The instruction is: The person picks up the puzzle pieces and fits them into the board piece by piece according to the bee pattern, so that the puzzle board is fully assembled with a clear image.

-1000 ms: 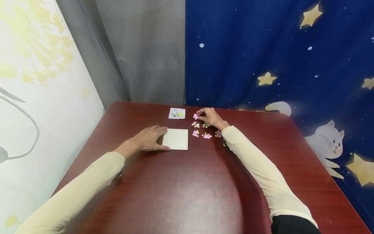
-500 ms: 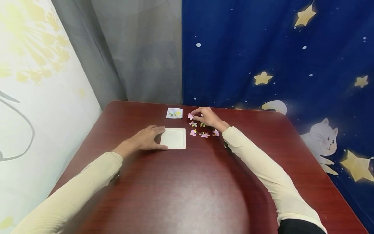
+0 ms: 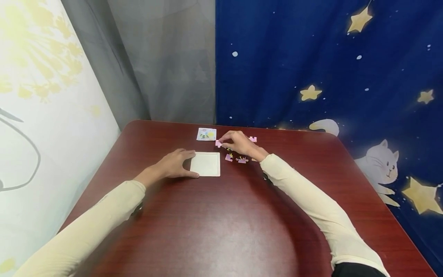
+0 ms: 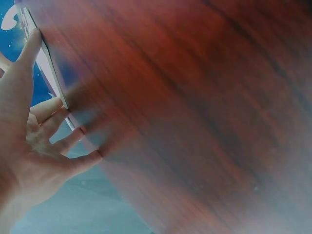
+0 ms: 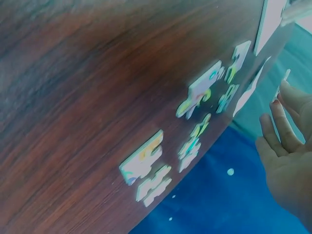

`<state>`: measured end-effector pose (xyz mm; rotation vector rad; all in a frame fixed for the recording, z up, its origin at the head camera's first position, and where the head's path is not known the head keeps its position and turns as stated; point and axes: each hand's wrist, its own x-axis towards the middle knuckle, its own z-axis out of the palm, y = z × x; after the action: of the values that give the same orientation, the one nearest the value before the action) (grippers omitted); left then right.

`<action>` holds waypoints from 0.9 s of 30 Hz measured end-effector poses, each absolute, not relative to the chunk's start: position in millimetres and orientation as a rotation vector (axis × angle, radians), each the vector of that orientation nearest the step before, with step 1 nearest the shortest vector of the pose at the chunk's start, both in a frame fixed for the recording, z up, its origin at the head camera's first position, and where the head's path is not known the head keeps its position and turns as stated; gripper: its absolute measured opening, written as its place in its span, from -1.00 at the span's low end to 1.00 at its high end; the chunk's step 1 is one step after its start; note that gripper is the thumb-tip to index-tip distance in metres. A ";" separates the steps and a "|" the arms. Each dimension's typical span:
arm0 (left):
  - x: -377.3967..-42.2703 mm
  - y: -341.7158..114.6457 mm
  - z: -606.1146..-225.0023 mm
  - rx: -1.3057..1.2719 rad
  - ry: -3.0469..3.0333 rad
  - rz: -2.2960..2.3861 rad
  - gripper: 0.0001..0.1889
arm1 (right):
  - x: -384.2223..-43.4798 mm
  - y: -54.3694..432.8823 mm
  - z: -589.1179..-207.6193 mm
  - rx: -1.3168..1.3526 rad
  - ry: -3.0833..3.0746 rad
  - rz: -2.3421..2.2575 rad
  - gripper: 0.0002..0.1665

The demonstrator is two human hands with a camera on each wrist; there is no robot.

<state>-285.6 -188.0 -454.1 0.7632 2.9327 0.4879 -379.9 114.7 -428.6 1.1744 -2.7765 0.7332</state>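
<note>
My left hand (image 3: 175,163) spans the left side of a white puzzle tray (image 3: 205,164), thumb at its near edge and index finger at its far left corner. The left wrist view has the tray edge-on (image 4: 48,68), between thumb and index finger. My right hand (image 3: 238,142) pinches a pink jigsaw piece (image 3: 218,143) between thumb and fingertips, raised above the table in the right wrist view, where the piece (image 5: 286,77) appears edge-on. Several other jigsaw pieces (image 3: 242,159) lie under and around the right hand, some of them hidden by it.
A picture card (image 3: 206,134) with a bee on it lies behind the tray, near the far edge of the dark red table (image 3: 221,223). A grey curtain (image 3: 173,61) and a blue starry curtain (image 3: 270,69) hang behind the table, and a pale wall stands at the left.
My right hand has drawn the pink piece left and toward me, past the card's near right corner. A pink piece at the far right is uncovered. My left hand keeps its place at the tray.
</note>
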 end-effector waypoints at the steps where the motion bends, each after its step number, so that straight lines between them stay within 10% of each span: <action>1: -285.5 -187.6 -454.0 0.760 2.933 0.489 0.07 | -378.2 113.4 -428.5 1.188 -2.773 0.729 -0.72; 27: -285.6 -186.5 -452.3 0.750 2.948 0.559 0.08 | -354.2 64.4 -444.2 1.368 -2.746 0.769 -0.76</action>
<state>-285.6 -186.5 -452.3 0.7496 2.9480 0.5587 -354.2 64.4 -444.2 1.3680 -2.7463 0.7688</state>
